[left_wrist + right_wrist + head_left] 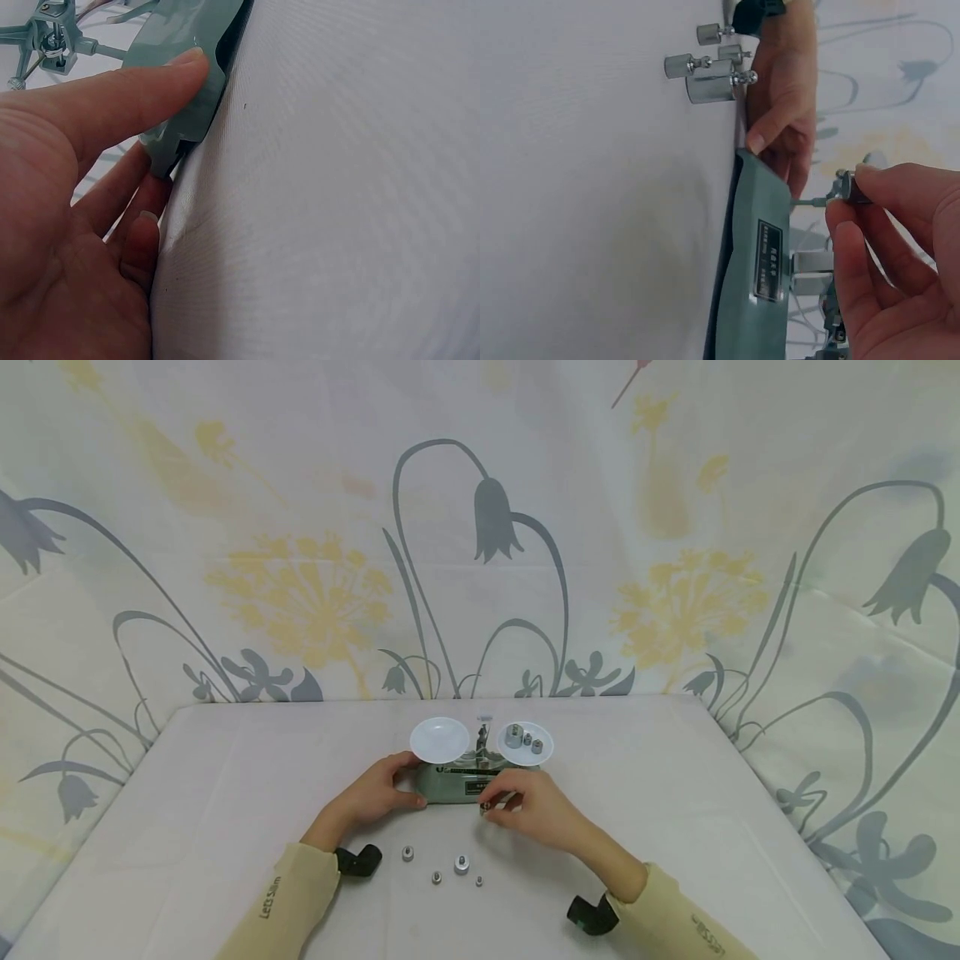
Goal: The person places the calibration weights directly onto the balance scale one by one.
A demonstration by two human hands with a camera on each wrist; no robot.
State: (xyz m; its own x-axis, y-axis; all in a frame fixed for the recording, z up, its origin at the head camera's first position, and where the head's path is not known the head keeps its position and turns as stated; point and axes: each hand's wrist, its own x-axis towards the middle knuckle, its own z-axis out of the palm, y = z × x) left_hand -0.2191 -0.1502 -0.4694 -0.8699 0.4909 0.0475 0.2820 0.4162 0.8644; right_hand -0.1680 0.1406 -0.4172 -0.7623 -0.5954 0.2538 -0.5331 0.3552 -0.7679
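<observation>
A green pan balance [442, 787] stands on the table with two white pans. My left hand [378, 789] grips the left end of its base, thumb on the front face and fingers round the end, as the left wrist view shows. Between thumb and fingertips, my right hand [543, 810] pinches a small metal weight [850, 187], held up in front of the base. Three metal weights [513, 735] of differing size sit on the right pan [546, 755]. Nothing lies on the left pan [439, 740].
Several loose knobbed weights, among them a larger one [461, 864], stand upright on the white tablecloth [225, 827] nearer to me, between my forearms. A dark wrist camera [360, 861] sits on my left wrist. Behind the table hangs a flower-printed cloth [337, 485].
</observation>
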